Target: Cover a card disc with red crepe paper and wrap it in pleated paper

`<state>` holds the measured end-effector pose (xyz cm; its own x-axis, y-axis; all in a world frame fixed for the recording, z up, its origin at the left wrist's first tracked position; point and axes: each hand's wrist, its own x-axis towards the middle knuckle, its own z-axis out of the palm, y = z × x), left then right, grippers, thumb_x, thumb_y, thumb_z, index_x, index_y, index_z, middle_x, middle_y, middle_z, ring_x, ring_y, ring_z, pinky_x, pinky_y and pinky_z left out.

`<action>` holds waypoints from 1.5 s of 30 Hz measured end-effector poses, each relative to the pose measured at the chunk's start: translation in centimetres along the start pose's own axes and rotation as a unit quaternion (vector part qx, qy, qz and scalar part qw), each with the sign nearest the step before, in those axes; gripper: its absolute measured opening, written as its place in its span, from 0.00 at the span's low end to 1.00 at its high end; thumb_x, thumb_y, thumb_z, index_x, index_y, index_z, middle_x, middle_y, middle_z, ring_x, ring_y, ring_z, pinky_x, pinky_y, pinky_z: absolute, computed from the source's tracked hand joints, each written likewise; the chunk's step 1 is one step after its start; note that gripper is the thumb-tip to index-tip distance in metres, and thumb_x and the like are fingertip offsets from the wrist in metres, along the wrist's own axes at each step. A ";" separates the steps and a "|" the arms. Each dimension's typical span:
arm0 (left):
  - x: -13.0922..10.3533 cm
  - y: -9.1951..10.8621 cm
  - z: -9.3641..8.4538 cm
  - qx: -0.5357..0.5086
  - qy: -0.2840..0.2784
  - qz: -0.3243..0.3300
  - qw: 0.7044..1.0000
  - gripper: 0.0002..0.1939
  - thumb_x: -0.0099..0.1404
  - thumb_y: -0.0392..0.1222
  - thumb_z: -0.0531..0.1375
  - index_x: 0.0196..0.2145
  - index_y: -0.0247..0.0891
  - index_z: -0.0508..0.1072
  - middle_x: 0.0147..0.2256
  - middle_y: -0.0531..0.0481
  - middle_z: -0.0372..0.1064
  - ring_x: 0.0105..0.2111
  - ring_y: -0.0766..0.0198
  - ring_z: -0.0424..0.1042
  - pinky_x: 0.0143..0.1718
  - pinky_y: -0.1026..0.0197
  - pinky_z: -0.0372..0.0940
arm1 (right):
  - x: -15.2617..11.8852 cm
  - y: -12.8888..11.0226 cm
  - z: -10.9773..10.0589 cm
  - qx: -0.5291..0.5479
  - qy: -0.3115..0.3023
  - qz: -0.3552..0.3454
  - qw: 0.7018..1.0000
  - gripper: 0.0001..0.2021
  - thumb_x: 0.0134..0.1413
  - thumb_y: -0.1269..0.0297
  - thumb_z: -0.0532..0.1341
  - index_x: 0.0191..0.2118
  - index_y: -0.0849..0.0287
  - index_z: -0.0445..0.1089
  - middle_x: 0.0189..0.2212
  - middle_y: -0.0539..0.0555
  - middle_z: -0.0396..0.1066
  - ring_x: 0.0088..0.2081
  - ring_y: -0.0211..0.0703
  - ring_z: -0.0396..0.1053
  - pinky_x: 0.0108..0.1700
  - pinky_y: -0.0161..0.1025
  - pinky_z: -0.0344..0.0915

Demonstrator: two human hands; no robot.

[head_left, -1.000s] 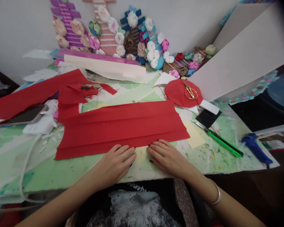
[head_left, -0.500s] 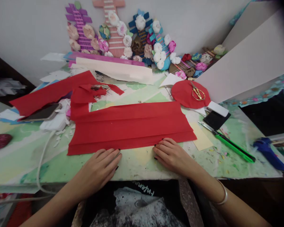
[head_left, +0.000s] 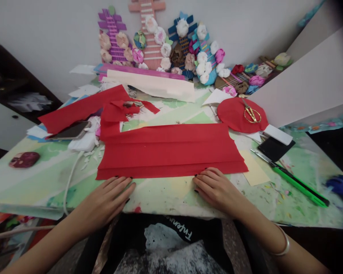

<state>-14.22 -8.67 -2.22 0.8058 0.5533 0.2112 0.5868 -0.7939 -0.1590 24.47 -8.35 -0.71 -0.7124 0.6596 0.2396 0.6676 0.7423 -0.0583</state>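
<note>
A wide piece of red crepe paper (head_left: 171, 148) lies in front of me, with crease lines running along its length and its near edge folded into a narrow band. My left hand (head_left: 107, 198) rests flat by the left part of that edge, fingertips touching it, fingers stretched out. Toward the edge's right part lies my right hand (head_left: 218, 190), its fingers slightly bent and fingertips on the fold. Neither hand grips anything. A red paper circle (head_left: 231, 116) lies beyond the right end, with gold-handled scissors (head_left: 251, 115) on top.
A green box cutter (head_left: 300, 184), a black piece (head_left: 276, 149) and a yellow paper (head_left: 255, 171) lie at right. At left are red scraps (head_left: 85, 104), a phone (head_left: 70, 130), a white cable (head_left: 70, 182) and a maroon object (head_left: 24, 159). Flower-covered guitar-shaped crafts (head_left: 150, 45) lean on the wall.
The view has shifted left. My left hand has slid left along the folded edge, farther from my right hand, which stays near the same part of the edge.
</note>
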 end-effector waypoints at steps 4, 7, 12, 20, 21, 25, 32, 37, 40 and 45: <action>-1.5 -0.5 -0.3 -0.004 -0.016 -0.041 0.999 0.18 0.68 0.36 0.50 0.53 0.37 0.69 0.50 0.40 0.69 0.50 0.49 0.68 0.50 0.47 0.64 | -0.1 0.0 0.1 -0.001 0.002 -0.003 1.000 0.10 0.62 0.68 0.55 0.45 0.61 0.71 0.37 0.57 0.74 0.43 0.47 0.68 0.51 0.49 0.61; -2.6 -0.6 -0.3 -0.008 -0.025 -0.059 0.998 0.17 0.69 0.38 0.50 0.52 0.37 0.69 0.50 0.39 0.69 0.50 0.48 0.68 0.51 0.45 0.63 | -0.1 -0.1 0.1 -0.002 0.013 -0.005 1.000 0.10 0.61 0.69 0.56 0.45 0.61 0.71 0.37 0.57 0.74 0.43 0.47 0.67 0.51 0.49 0.61; -3.6 -0.5 -0.6 -0.005 -0.048 -0.104 0.993 0.16 0.70 0.41 0.49 0.50 0.39 0.70 0.50 0.40 0.69 0.52 0.47 0.67 0.53 0.44 0.61 | -0.1 -0.1 0.2 0.000 0.030 -0.008 1.000 0.10 0.61 0.69 0.56 0.45 0.62 0.71 0.37 0.57 0.74 0.43 0.47 0.67 0.51 0.48 0.61; -4.8 -0.9 -1.0 0.046 -0.048 -0.108 0.992 0.20 0.70 0.45 0.48 0.54 0.36 0.68 0.51 0.36 0.68 0.51 0.46 0.67 0.50 0.45 0.61 | -0.2 -0.1 0.2 0.001 0.033 -0.009 0.999 0.10 0.61 0.70 0.56 0.46 0.63 0.70 0.38 0.57 0.74 0.44 0.49 0.67 0.52 0.49 0.60; -4.9 -1.0 -1.0 0.044 -0.055 -0.115 0.991 0.21 0.70 0.45 0.48 0.56 0.37 0.66 0.52 0.37 0.67 0.52 0.46 0.66 0.51 0.45 0.61 | -0.1 -0.1 0.2 0.002 0.033 -0.010 0.999 0.10 0.61 0.70 0.56 0.46 0.63 0.70 0.38 0.57 0.74 0.43 0.49 0.67 0.52 0.49 0.60; -5.3 -1.1 -1.0 0.043 -0.081 -0.136 0.986 0.24 0.70 0.48 0.48 0.61 0.39 0.60 0.55 0.38 0.65 0.53 0.45 0.66 0.51 0.43 0.59 | -0.1 -0.1 0.2 0.003 0.036 -0.016 0.999 0.10 0.61 0.70 0.56 0.46 0.64 0.71 0.37 0.57 0.74 0.43 0.48 0.66 0.51 0.49 0.60; -5.6 -1.3 -1.7 0.044 -0.086 -0.158 0.983 0.23 0.68 0.48 0.50 0.59 0.45 0.63 0.54 0.41 0.67 0.51 0.44 0.67 0.52 0.40 0.57 | -0.1 0.0 0.2 0.001 0.029 -0.018 0.999 0.10 0.61 0.70 0.56 0.47 0.65 0.70 0.38 0.57 0.73 0.43 0.48 0.66 0.51 0.49 0.60; -5.6 -1.4 -2.5 0.066 -0.107 -0.141 0.982 0.20 0.69 0.44 0.46 0.55 0.44 0.67 0.53 0.42 0.68 0.50 0.43 0.67 0.49 0.38 0.58 | -0.2 0.0 0.2 0.002 0.031 -0.020 0.999 0.10 0.60 0.71 0.57 0.47 0.65 0.70 0.38 0.58 0.74 0.44 0.49 0.66 0.51 0.49 0.61; -5.9 -1.6 -2.7 0.080 -0.112 -0.132 0.982 0.20 0.69 0.45 0.45 0.54 0.42 0.68 0.52 0.41 0.69 0.49 0.43 0.68 0.49 0.39 0.59 | -0.2 -0.1 0.2 0.002 0.036 -0.021 0.999 0.11 0.60 0.71 0.57 0.47 0.65 0.70 0.39 0.59 0.74 0.44 0.49 0.66 0.51 0.49 0.61; -6.0 -1.7 -2.8 0.074 -0.108 -0.139 0.982 0.19 0.69 0.44 0.46 0.53 0.45 0.69 0.53 0.44 0.69 0.49 0.44 0.68 0.50 0.39 0.58 | -0.1 -0.1 0.2 0.006 0.043 -0.019 0.999 0.10 0.61 0.70 0.57 0.46 0.65 0.71 0.38 0.58 0.74 0.43 0.49 0.67 0.50 0.49 0.61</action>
<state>-20.31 -11.37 -0.54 0.6021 0.7962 0.0589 0.7782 -0.5688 -0.2662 24.44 -8.46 -0.89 -0.7156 0.6183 0.3248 0.6369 0.7686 -0.0598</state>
